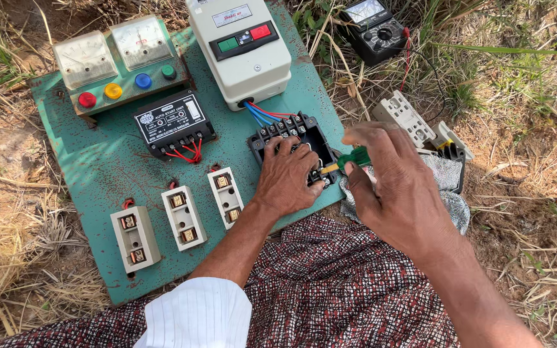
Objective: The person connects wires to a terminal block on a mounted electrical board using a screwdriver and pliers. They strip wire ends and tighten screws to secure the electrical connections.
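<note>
While left hand (286, 177) presses black terminal block (291, 138), right grip (391, 187) pinches green screwdriver (351, 158)

Bright, direct sunlight throughout; short hard shadows fall beside the panel (98, 174) parts, focus is sharp, with slight glare on pale casings.

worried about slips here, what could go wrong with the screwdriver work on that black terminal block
The left hand lies on the black terminal block right beside the tip of the green screwdriver held in the right hand; a slip might jab those fingers. The tip could also nick the red and blue wires nearby.
</note>
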